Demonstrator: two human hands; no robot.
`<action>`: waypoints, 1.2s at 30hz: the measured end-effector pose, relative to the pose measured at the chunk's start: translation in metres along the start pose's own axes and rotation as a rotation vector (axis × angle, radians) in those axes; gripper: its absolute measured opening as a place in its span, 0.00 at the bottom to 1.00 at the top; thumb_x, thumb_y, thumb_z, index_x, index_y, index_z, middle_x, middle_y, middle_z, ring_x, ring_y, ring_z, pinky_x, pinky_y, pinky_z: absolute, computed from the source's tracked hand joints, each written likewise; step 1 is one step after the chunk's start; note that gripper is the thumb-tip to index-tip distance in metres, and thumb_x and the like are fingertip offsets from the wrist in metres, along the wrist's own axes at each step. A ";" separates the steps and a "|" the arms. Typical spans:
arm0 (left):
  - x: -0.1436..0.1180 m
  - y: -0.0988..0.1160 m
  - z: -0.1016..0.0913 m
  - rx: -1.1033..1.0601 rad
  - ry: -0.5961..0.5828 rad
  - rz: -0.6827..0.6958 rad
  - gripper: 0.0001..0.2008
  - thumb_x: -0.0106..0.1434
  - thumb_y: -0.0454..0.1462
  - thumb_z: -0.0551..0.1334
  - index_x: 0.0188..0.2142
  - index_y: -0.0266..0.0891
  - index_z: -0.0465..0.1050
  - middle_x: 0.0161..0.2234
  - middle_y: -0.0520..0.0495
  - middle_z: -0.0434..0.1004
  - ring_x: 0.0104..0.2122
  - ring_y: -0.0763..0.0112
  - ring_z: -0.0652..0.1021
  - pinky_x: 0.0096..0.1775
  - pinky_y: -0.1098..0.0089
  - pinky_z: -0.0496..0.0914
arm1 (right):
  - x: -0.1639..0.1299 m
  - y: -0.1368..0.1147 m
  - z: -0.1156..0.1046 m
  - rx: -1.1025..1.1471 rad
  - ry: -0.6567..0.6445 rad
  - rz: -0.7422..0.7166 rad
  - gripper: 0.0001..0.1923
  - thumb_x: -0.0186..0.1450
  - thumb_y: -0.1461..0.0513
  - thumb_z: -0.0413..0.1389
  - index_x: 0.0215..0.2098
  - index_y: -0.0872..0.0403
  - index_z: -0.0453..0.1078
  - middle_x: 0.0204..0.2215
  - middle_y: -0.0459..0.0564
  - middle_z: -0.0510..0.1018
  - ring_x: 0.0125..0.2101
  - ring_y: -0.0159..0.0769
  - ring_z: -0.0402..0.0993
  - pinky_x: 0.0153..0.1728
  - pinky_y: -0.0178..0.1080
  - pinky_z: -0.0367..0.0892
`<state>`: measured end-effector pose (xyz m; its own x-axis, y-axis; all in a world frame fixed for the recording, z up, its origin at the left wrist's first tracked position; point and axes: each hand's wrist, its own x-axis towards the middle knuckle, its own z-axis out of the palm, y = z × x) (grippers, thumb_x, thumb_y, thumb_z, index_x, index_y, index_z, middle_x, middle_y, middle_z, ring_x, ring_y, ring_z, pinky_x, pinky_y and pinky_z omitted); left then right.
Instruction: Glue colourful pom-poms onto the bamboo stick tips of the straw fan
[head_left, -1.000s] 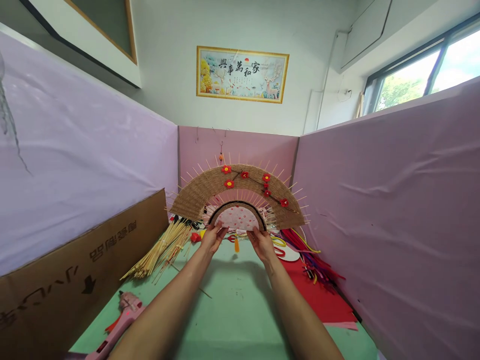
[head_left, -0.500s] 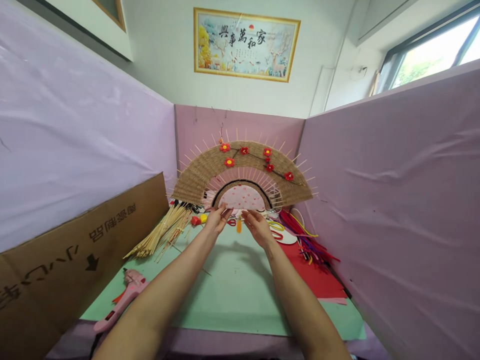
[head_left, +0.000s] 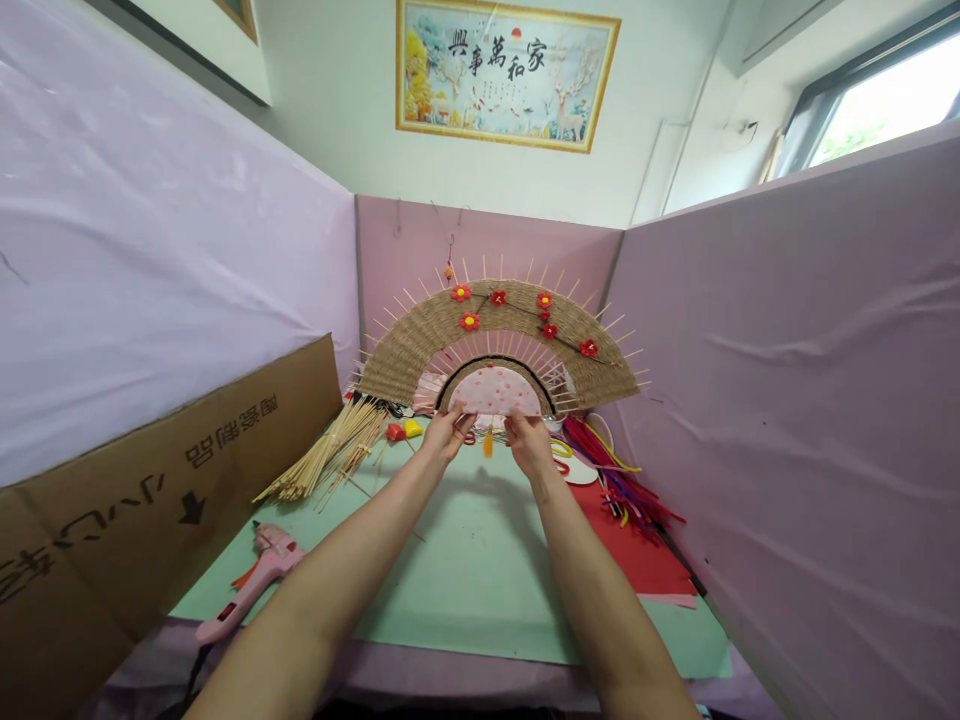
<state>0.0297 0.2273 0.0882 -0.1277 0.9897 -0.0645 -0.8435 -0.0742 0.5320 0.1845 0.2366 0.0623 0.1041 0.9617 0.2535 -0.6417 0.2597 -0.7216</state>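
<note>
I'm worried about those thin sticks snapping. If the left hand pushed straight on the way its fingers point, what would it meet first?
Probably the pink half-disc of the woven fan, which the left hand already touches at its lower edge. Past it come the bare sticks, then the pink back panel. Depth is hard to judge.

Both hands, left hand (head_left: pixel 448 432) & right hand (head_left: pixel 529 440), are holding woven fan (head_left: pixel 420 335) upright at frame center, above green table (head_left: pixel 465 560); glue gun (head_left: pixel 251 590) lying lower left.
</note>
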 end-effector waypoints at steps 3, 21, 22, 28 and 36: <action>-0.002 -0.006 -0.008 0.009 0.009 -0.007 0.09 0.62 0.23 0.61 0.38 0.36 0.73 0.31 0.50 0.80 0.29 0.76 0.80 0.44 0.67 0.78 | 0.001 -0.001 -0.011 0.097 0.060 0.022 0.16 0.52 0.63 0.68 0.38 0.47 0.72 0.35 0.39 0.82 0.37 0.28 0.79 0.45 0.38 0.74; -0.003 -0.022 -0.019 0.123 -0.051 -0.134 0.05 0.60 0.28 0.66 0.31 0.36 0.71 0.31 0.43 0.81 0.32 0.69 0.83 0.37 0.70 0.78 | 0.014 0.007 -0.048 0.139 0.122 -0.049 0.18 0.49 0.62 0.71 0.35 0.47 0.73 0.32 0.40 0.83 0.37 0.33 0.80 0.41 0.38 0.78; 0.005 -0.017 -0.014 0.108 -0.047 -0.106 0.05 0.61 0.28 0.65 0.31 0.36 0.72 0.31 0.44 0.81 0.31 0.71 0.82 0.37 0.72 0.77 | 0.023 0.005 -0.043 0.139 0.114 -0.051 0.18 0.48 0.63 0.71 0.35 0.47 0.73 0.32 0.40 0.83 0.37 0.33 0.81 0.40 0.37 0.79; 0.071 0.017 0.039 0.026 -0.027 0.024 0.08 0.64 0.26 0.61 0.29 0.35 0.70 0.27 0.49 0.78 0.29 0.78 0.79 0.41 0.75 0.76 | 0.095 -0.018 -0.005 0.184 0.072 -0.071 0.18 0.47 0.64 0.72 0.33 0.49 0.73 0.31 0.40 0.83 0.36 0.33 0.81 0.40 0.37 0.79; 0.154 0.053 0.104 0.022 -0.011 0.076 0.06 0.66 0.33 0.61 0.42 0.33 0.72 0.39 0.46 0.77 0.35 0.72 0.78 0.37 0.68 0.76 | 0.202 -0.029 0.031 0.172 0.032 -0.083 0.17 0.51 0.62 0.71 0.38 0.50 0.75 0.30 0.44 0.84 0.34 0.36 0.82 0.40 0.39 0.79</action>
<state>0.0194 0.3888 0.1947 -0.1852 0.9826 -0.0145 -0.8199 -0.1464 0.5535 0.2008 0.4209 0.1539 0.1845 0.9405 0.2852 -0.7501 0.3223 -0.5774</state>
